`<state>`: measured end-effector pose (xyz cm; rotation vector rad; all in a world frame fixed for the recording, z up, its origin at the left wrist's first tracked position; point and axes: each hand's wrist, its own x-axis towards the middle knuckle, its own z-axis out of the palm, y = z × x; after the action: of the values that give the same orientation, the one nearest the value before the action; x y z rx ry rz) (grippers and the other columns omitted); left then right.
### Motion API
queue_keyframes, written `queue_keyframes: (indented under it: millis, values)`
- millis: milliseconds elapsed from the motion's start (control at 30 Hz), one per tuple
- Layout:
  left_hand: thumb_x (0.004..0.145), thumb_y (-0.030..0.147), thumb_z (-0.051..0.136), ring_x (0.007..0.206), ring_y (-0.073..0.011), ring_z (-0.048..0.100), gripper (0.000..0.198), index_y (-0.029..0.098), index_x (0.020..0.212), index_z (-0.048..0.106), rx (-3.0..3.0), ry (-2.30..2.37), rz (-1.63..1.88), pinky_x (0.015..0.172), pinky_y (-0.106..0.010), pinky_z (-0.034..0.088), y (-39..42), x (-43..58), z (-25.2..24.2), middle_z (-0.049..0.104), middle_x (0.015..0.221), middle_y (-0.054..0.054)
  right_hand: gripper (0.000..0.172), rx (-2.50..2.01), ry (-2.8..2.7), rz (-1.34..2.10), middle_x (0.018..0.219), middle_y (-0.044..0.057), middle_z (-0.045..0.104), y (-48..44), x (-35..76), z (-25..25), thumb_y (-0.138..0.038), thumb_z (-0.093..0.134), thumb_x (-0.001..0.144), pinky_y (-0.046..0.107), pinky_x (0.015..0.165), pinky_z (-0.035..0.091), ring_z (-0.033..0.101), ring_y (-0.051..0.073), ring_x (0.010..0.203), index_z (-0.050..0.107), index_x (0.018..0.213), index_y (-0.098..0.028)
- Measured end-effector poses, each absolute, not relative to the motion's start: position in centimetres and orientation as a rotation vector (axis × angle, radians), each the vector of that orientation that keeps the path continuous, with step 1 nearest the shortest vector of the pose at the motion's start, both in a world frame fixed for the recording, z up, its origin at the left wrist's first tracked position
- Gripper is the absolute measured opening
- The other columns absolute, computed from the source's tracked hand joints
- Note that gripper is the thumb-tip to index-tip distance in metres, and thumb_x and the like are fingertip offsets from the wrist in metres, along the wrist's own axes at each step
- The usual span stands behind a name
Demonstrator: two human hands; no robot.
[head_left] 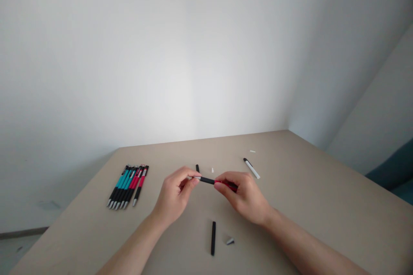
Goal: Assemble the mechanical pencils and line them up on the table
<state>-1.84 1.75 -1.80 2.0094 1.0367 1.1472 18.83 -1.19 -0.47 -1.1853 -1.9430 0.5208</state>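
Above the middle of the table, a red and black pen (207, 180) is held nearly level between both hands. My left hand (176, 193) pinches its thin, light-coloured end at the left. The fingers of my right hand (241, 193) are closed round the red barrel, which they partly cover. Below the hands lies a black tube (213, 238), with a small grey cone-shaped piece (230, 241) to its right. Behind my left hand, a short black part (197, 168) and a small white piece (212, 170) rest on the table.
A row of several turquoise and red pens (124, 187) lies on the table's left side. At the back right are a white and black pen part (251, 168) and a thin white strip (252, 151). The table (309, 193) meets a pale wall behind.
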Motion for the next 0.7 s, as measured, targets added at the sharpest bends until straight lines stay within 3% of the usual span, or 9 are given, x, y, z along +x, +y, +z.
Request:
queue_keyframes:
  millis: [233, 433, 600, 700]
  values:
    - [0.087, 0.031, 0.053, 0.051, -0.0078, 0.041, 0.019, 0.016, 0.087, 0.065, 2.02, 1.008, 1.134, 0.046, -0.019, 0.029, 1.52, -1.75, -1.51, 0.055, 0.07, 0.0, 0.02, -1.219, -1.931, 0.593, 0.054, -0.003, 0.048, -1.37, 18.95, -0.2, -0.024, 0.053, 0.086, 0.022, 0.049, 0.029, 0.039, 0.01, 0.051, 0.06, 0.068, -0.016]
    - [0.085, 0.036, 0.056, 0.044, -0.0073, 0.037, 0.022, 0.015, 0.088, 0.062, 1.903, 1.035, 1.104, 0.043, -0.018, 0.027, 1.31, -1.92, -1.41, 0.042, 0.051, 0.006, 0.023, -1.229, -1.898, 0.597, 0.059, 0.0, 0.057, -1.19, 18.89, -0.5, -0.031, 0.055, 0.086, 0.023, 0.051, 0.032, 0.045, 0.011, 0.053, 0.068, 0.076, -0.016]
    - [0.085, 0.038, 0.055, 0.043, -0.0061, 0.042, 0.024, 0.014, 0.085, 0.06, 1.841, 1.011, 1.099, 0.042, -0.018, 0.031, 1.4, -1.85, -1.69, 0.06, 0.064, -0.001, 0.02, -1.215, -1.901, 0.566, 0.061, 0.0, 0.062, -1.24, 18.84, -0.53, -0.03, 0.059, 0.085, 0.023, 0.052, 0.034, 0.048, 0.011, 0.054, 0.071, 0.078, -0.016]
    - [0.087, 0.037, 0.053, 0.041, -0.0052, 0.042, 0.024, 0.014, 0.082, 0.059, 1.824, 0.982, 1.105, 0.04, -0.018, 0.031, 1.56, -1.77, -1.97, 0.06, 0.065, -0.001, 0.022, -1.212, -1.94, 0.554, 0.059, 0.0, 0.061, -1.32, 18.82, -0.31, -0.03, 0.057, 0.086, 0.022, 0.051, 0.033, 0.047, 0.01, 0.052, 0.069, 0.075, -0.016]
